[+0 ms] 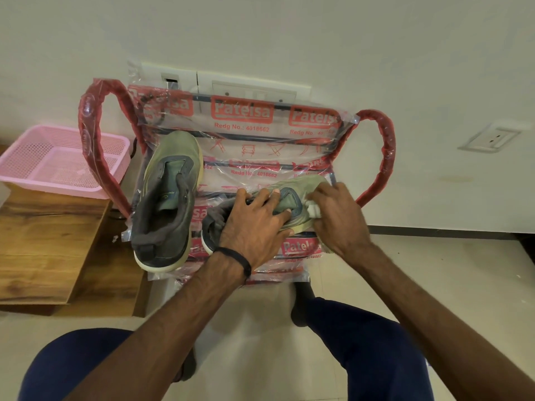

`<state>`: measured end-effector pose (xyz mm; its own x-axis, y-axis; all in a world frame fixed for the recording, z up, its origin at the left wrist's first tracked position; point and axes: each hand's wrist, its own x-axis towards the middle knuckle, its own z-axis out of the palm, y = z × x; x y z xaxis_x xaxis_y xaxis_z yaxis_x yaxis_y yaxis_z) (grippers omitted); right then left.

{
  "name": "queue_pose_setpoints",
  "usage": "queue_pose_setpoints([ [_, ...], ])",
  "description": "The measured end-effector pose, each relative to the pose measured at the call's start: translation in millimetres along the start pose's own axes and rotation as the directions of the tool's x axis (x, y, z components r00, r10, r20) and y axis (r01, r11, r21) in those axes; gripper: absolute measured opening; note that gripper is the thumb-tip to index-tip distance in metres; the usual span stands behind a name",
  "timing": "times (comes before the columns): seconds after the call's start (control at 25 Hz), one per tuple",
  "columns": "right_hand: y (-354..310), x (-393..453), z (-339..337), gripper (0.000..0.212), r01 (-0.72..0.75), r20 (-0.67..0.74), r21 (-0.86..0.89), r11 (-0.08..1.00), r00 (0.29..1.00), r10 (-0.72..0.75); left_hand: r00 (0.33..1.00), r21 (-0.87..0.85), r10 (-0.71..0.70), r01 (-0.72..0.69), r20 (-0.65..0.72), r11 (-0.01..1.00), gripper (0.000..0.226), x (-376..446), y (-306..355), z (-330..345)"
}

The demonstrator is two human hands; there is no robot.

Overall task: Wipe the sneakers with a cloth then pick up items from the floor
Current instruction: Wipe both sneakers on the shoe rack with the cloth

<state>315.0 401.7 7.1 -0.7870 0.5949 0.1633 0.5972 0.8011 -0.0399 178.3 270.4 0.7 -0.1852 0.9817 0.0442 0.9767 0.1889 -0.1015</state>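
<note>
Left hand [254,224] gripping sneaker [292,204], right hand [338,218] apparently clutching white cloth [314,211], plastic-wrapped rack [246,134], tiled floor [434,270].

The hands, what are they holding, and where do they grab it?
The left hand holds the sneaker lying on its side, gripping across its tongue and collar. The right hand pinches a white cloth against the sneaker's toe end.

A plastic-wrapped folding stool [246,134] stands against a plain off-white wall [289,30]. Behind its top edge sits a white switch plate [254,85]; another outlet [489,137] lies well to its right. Left of it, a pink perforated basket [58,160] rests on a wooden board [43,241]. Pale floor tiles [434,264] spread below.
</note>
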Motion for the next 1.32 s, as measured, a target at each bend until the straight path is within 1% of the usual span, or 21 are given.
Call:
queue_pose_setpoints([
  [0.12,-8,-20,-5,0.035,0.032,0.056,0.099,0.995,0.998,-0.037,1.0,0.005,0.004,-0.004,0.007,1.0,0.05,-4,2,-2],
  [0.2,-6,-22,-9,0.033,0.055,0.074,0.118,0.991,0.995,-0.064,1.0,0.011,0.005,-0.005,0.005,1.0,0.05,-7,4,-2],
  [0.24,-3,-20,-10,0.034,0.072,0.068,0.095,0.993,0.995,-0.078,1.0,0.007,0.001,-0.001,0.001,1.0,0.05,-6,5,-3],
  [0.32,2,-10,-10,0.04,0.076,0.022,-0.032,0.997,0.997,-0.075,1.0,-0.005,-0.005,0.005,0.002,1.0,0.05,-3,5,-6],
  [0.4,5,5,-9,0.043,0.018,-0.04,-0.142,0.99,0.999,-0.024,1.0,-0.002,-0.003,0.003,0.003,1.0,0.05,-2,6,-7],
  [0.48,6,18,-10,0.04,-0.044,-0.087,-0.149,0.988,0.996,0.031,1.0,-0.007,-0.005,0.005,-0.002,1.0,0.049,-2,3,-6],
  [0.56,7,21,-9,0.037,-0.086,-0.106,-0.094,0.992,0.991,0.075,1.0,-0.014,-0.008,0.007,-0.017,1.0,0.049,-3,1,-4],
  [0.68,8,12,-3,0.038,-0.148,-0.147,0.041,0.988,0.977,0.152,1.0,-0.004,0.002,-0.002,-0.017,1.0,0.049,-2,3,-2],
  [0.76,6,3,3,0.038,-0.177,-0.099,0.123,0.976,0.977,0.19,1.0,-0.003,0.0,0.0,-0.012,1.0,0.049,-1,3,-1],
  [0.84,2,-9,6,0.038,-0.173,-0.054,0.169,0.97,0.981,0.185,1.0,-0.008,-0.008,0.008,-0.026,1.0,0.049,-2,3,-1],
  [1.0,-3,-34,0,0.036,-0.105,-0.022,0.254,0.962,0.993,0.114,0.999,-0.021,-0.008,0.008,-0.031,1.0,0.049,-4,3,0],
  [1.04,-1,-32,-5,0.036,-0.101,-0.041,0.253,0.962,0.993,0.115,0.999,-0.026,-0.006,0.005,-0.034,1.0,0.048,-3,2,0],
  [1.16,11,-6,-22,0.035,-0.149,-0.201,0.205,0.967,0.961,0.191,0.999,-0.021,0.002,-0.003,-0.044,1.0,0.048,-1,2,0],
  [1.2,15,6,-26,0.036,-0.156,-0.231,0.173,0.972,0.953,0.194,0.999,-0.02,0.004,-0.004,-0.044,1.0,0.047,-1,2,0],
  [1.24,16,17,-27,0.037,-0.159,-0.22,0.135,0.978,0.958,0.186,0.999,-0.022,0.001,-0.002,-0.043,1.0,0.047,-1,1,1],
  [1.32,15,27,-20,0.039,-0.163,-0.122,0.077,0.984,0.978,0.171,0.999,-0.025,-0.004,0.003,-0.046,1.0,0.048,-2,1,0],
])
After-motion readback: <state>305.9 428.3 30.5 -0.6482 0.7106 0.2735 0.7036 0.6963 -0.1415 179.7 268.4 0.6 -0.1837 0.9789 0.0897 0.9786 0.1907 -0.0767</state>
